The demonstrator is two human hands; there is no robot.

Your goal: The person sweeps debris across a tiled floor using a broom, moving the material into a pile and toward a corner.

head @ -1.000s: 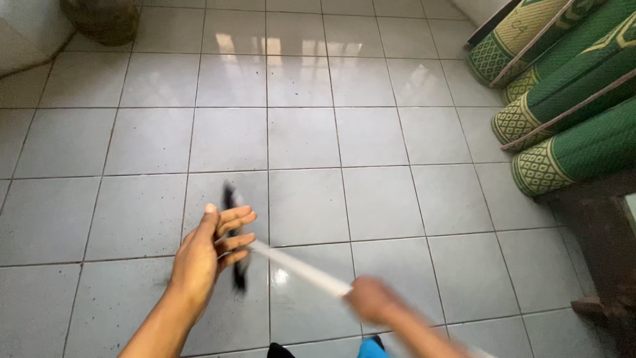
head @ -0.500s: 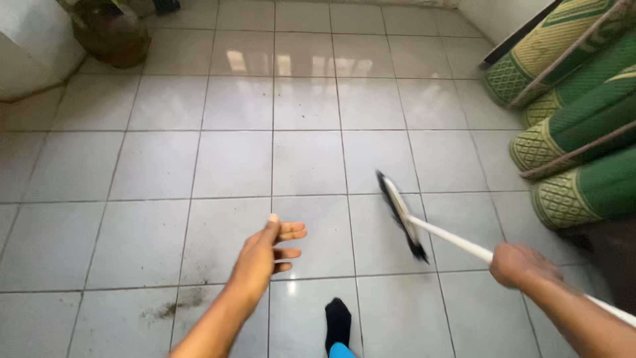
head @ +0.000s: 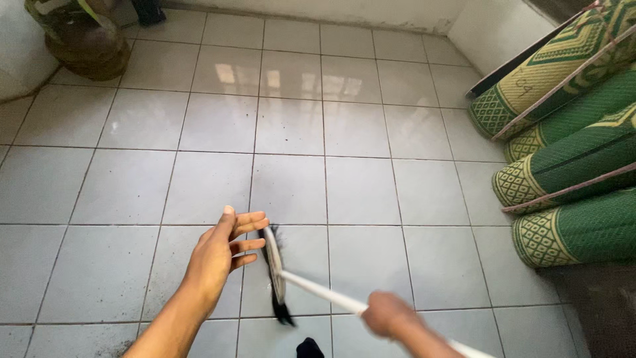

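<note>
Head view shows the right hand closed around the white handle of a broom, whose black bristled head rests on the grey tiled floor just beside the left hand, which hovers empty with fingers loosely spread.

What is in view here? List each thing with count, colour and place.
broom: one, black bristles, white handle, low centre on the floor
rolled mats: four or so, green and yellow, stacked at right
gas cylinder: one, dull green, top left corner
floor: pale grey tiles, some dark dirt at bottom left
sock: one, black, bottom edge
left hand: open, fingers spread, free, just left of the broom head
right hand: closed round the broom handle
</note>
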